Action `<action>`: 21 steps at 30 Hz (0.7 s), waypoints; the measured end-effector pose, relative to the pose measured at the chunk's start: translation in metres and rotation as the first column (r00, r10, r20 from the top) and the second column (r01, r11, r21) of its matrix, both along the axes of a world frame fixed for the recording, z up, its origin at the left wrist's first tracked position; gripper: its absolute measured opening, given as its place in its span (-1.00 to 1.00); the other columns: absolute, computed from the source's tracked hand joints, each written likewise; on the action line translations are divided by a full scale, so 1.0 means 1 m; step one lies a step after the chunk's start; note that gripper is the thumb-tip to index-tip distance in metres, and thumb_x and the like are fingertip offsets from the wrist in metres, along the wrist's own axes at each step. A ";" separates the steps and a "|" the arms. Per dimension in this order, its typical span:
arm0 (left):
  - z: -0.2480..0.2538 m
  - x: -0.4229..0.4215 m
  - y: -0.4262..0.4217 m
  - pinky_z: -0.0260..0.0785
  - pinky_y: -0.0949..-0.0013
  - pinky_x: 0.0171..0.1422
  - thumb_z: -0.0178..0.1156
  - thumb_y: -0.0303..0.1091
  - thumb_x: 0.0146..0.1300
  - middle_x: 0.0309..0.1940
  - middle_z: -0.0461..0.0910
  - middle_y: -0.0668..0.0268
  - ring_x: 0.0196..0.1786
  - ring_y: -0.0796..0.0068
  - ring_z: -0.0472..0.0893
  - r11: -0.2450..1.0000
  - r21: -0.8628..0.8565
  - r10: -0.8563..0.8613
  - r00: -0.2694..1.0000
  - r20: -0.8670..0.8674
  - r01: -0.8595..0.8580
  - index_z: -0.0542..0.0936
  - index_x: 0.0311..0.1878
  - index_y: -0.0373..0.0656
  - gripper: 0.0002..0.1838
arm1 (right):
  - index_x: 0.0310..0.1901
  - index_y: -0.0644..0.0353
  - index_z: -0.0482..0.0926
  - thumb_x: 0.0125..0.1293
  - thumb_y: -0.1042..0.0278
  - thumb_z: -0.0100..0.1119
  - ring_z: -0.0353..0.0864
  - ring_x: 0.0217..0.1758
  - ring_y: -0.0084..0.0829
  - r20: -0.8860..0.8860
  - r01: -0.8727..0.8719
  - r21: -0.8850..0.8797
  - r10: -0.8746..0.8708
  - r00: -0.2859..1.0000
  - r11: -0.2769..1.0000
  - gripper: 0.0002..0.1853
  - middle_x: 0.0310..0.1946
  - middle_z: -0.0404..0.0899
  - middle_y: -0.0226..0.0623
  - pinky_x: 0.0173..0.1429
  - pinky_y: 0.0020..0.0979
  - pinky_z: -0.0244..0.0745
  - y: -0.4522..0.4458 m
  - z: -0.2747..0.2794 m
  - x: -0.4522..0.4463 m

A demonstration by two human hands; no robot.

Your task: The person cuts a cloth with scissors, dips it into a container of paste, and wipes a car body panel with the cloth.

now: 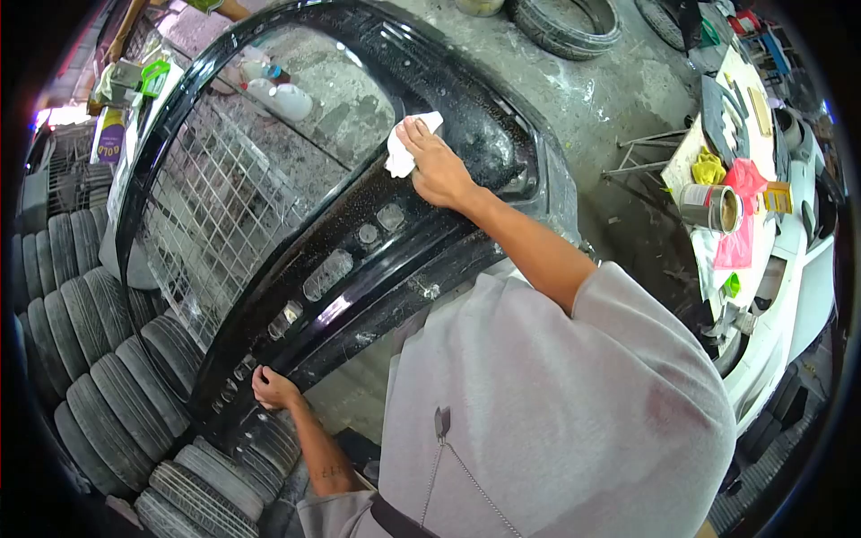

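Note:
A black car body panel (368,202) with a large window opening lies tilted in front of me, its surface speckled with dust or droplets. My right hand (437,169) presses a white cloth (401,154) against the panel beside the upper corner of the opening. Near the panel's lower left end, my left hand (275,389) is closed at the edge; its fingers are curled and mostly hidden, so what they grip is not clear. Several cutouts run along the panel between my two hands.
Stacked tires (117,408) fill the left side. A metal grid (215,197) and white bottles (291,102) show through the opening. At the right, a table holds an open can (725,210) and pink plastic (741,235), beside a white car (771,332). Another tire (567,27) lies behind.

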State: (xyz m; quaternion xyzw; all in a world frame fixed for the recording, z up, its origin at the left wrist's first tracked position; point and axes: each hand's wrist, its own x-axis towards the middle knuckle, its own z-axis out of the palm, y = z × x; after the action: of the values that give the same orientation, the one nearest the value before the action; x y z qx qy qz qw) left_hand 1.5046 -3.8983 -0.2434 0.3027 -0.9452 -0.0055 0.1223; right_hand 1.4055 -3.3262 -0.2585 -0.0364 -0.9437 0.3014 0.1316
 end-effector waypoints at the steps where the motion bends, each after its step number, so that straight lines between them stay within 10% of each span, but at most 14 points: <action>1: 0.004 0.000 0.005 0.21 0.09 0.39 0.19 -0.05 0.29 0.05 0.70 0.43 0.20 0.23 0.55 1.000 -0.017 0.010 1.000 0.000 -0.010 0.75 -0.02 0.14 -0.71 | 0.48 0.32 0.25 0.19 0.54 -0.02 0.14 0.60 0.11 0.006 -0.033 0.026 0.033 0.999 0.999 -0.27 0.54 0.19 0.05 0.60 -0.02 0.14 -0.006 0.006 0.007; 8: 0.005 0.001 -0.002 0.21 0.06 0.40 0.17 -0.06 0.31 0.05 0.70 0.37 0.21 0.20 0.54 0.999 0.024 -0.047 0.999 -0.001 0.047 0.74 -0.01 0.10 -0.69 | 0.33 0.36 0.44 0.20 0.47 -0.01 0.20 0.54 0.21 0.198 -0.044 0.044 0.034 0.980 0.998 -0.41 0.52 0.21 0.07 0.58 -0.04 0.21 0.018 -0.004 -0.099; 10: 0.008 -0.003 0.004 0.22 0.06 0.39 0.17 -0.06 0.31 0.04 0.70 0.37 0.20 0.21 0.55 0.999 0.019 -0.027 1.000 -0.004 0.027 0.74 -0.02 0.09 -0.70 | 0.34 0.35 0.43 0.21 0.48 -0.03 0.20 0.54 0.23 0.018 -0.059 0.023 0.059 0.998 0.998 -0.40 0.53 0.19 0.07 0.58 -0.01 0.19 0.022 -0.003 -0.086; 15: -0.001 0.001 -0.006 0.21 0.08 0.39 0.19 -0.10 0.31 0.03 0.71 0.44 0.20 0.22 0.55 0.997 0.026 -0.071 0.996 -0.049 0.073 0.74 -0.03 0.12 -0.73 | 0.49 0.05 0.34 0.20 0.65 -0.11 0.00 0.69 -0.05 0.167 0.034 -0.104 -0.016 0.986 0.994 -0.26 0.59 0.15 -0.09 0.66 0.11 -0.15 0.015 0.016 -0.006; 17: 0.004 0.000 0.002 0.21 0.08 0.39 0.19 -0.10 0.31 0.06 0.70 0.46 0.22 0.23 0.54 0.999 0.009 -0.031 0.999 -0.035 0.032 0.74 -0.03 0.14 -0.74 | 0.35 0.16 0.48 0.32 0.56 -0.02 0.58 0.32 -0.01 0.022 0.326 -0.278 -0.334 0.942 0.904 -0.46 0.20 0.63 0.00 0.33 -0.21 0.44 0.031 0.011 -0.004; 21: 0.003 0.000 -0.001 0.17 0.09 0.42 0.19 -0.11 0.31 0.10 0.69 0.46 0.25 0.24 0.53 0.998 0.040 -0.049 0.997 -0.055 0.052 0.74 -0.01 0.12 -0.73 | 0.08 0.25 0.59 0.37 0.43 0.03 0.70 -0.06 0.14 0.013 0.515 -0.352 -0.546 0.838 0.782 -0.70 -0.20 0.71 0.11 0.01 -0.07 0.53 0.034 0.045 -0.024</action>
State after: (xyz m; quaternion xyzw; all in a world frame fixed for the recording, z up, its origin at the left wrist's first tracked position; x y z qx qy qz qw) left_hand 1.5046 -3.8990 -0.2406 0.2810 -0.9486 -0.0364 0.1410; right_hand 1.3812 -3.2924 -0.2137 -0.3092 -0.8213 0.4123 0.2448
